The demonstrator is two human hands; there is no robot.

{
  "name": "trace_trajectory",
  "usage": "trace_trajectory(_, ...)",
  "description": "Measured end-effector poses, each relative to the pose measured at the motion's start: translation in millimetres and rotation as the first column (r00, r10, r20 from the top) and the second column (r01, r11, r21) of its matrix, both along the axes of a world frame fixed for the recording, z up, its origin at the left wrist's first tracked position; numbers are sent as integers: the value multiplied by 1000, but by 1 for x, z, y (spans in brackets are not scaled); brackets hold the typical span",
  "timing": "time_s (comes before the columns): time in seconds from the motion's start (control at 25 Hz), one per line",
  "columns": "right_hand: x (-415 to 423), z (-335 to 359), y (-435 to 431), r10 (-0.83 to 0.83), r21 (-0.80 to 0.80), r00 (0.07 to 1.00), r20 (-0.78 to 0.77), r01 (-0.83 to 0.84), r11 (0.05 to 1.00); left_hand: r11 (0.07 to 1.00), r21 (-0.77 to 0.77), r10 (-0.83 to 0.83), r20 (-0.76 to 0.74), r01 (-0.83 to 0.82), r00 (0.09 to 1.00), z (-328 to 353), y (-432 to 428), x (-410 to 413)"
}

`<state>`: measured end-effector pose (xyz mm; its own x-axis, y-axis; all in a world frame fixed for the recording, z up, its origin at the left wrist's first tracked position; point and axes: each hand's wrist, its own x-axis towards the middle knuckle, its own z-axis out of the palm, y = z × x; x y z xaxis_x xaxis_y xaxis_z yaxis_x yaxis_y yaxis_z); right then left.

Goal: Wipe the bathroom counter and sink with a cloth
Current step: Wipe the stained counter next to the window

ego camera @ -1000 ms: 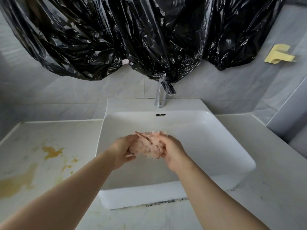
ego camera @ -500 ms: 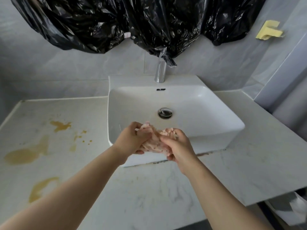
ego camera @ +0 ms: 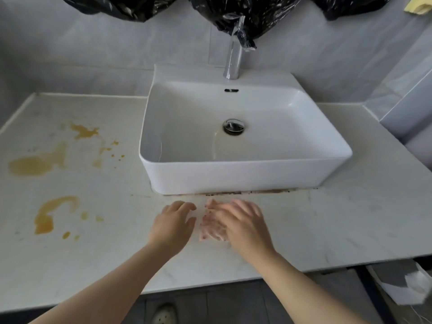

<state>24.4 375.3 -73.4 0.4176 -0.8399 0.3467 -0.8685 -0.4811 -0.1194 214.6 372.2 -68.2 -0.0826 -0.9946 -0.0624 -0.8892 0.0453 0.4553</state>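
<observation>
Cloth on counter, outside sink

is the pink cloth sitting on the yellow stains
No, the crumpled pink cloth lies under the right hand before the white sink, apart from the yellow stains.

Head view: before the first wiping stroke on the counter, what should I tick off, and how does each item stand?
1. The cloth lies on the counter: ok.
2. The right hand rests on the cloth: ok.
3. The left hand is beside the cloth, not on it: ok.
4. The cloth is damp enough: cannot tell.
5. The counter's left part is free of yellow stains: not ok.
6. The seam under the sink is free of dark grime: not ok.
</observation>
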Motion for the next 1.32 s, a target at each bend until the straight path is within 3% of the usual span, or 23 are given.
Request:
trace_trajectory(0.04,7,-8,-7,139,37,990,-35,-137,990,997,-74,-16,46,19,999,-3,5,7)
trace_trajectory(0.12,17,-22,-19,225,118,966,-124,-211,970,988,-147,-30,170,56,985,-13,13,21)
trace_trajectory(0.2,10,-33,-19,132,184,983,-128,-107,977,992,-122,1,275,34,961,-22,21,33)
trace_trajectory(0.28,-20,-36,-9,-149,236,987,-67,161,958,995,-60,92,298,-78,950,-22,28,40)
trace_trajectory(0.32,-40,-35,-8,-362,249,932,-5,352,902,990,-25,137,304,-136,943,-24,30,43)
trace_trajectory(0.4,-72,-27,-17,-734,315,664,141,673,669,981,6,182,339,-195,923,-29,30,45)
trace_trajectory(0.44,-75,-24,-25,-825,347,544,154,752,561,980,7,183,351,-198,918,-30,30,44)
trace_trajectory(0.48,-66,-25,-31,-853,351,502,144,780,518,979,6,188,354,-204,916,-31,29,41)
trace_trajectory(0.52,-44,-25,-36,-832,335,543,116,767,548,978,5,191,358,-206,914,-30,29,40)
trace_trajectory(0.6,16,-33,-27,-668,273,739,87,627,729,979,0,192,365,-206,911,-31,29,40)
trace_trajectory(0.68,60,-38,6,-310,261,950,30,292,920,978,-8,194,387,-207,901,-32,29,41)
trace_trajectory(0.76,41,-35,12,-93,286,996,-16,94,954,979,0,187,394,-204,900,-32,30,40)
trace_trajectory(0.8,15,-34,7,-173,251,984,-36,176,952,979,4,184,399,-202,898,-31,29,40)
trace_trajectory(0.84,-14,-34,0,-343,223,938,-55,347,911,980,0,183,404,-200,896,-31,29,40)
trace_trajectory(0.92,-74,-35,-22,-705,242,708,-35,690,682,980,-15,189,412,-201,892,-31,29,40)
trace_trajectory(1.0,-87,-29,-42,-877,406,481,7,800,442,978,-24,197,407,-206,892,-32,28,39)
trace_trajectory(1.04,-68,-28,-47,-901,432,434,9,811,395,979,-27,196,412,-203,890,-32,28,39)
trace_trajectory(1.08,-41,-27,-48,-883,421,467,37,794,438,979,-30,195,419,-200,887,-33,28,38)
trace_trajectory(1.16,23,-32,-33,-696,268,711,101,655,707,977,-35,203,425,-208,882,-34,28,39)
trace_trajectory(1.2,51,-32,-16,-530,240,846,59,503,830,977,-36,204,433,-209,878,-34,28,39)
trace_trajectory(1.24,65,-33,0,-339,263,941,19,322,909,978,-39,202,441,-206,875,-34,28,39)
trace_trajectory(1.32,48,-31,6,-130,277,991,-18,130,952,978,-48,203,440,-203,875,-35,27,40)
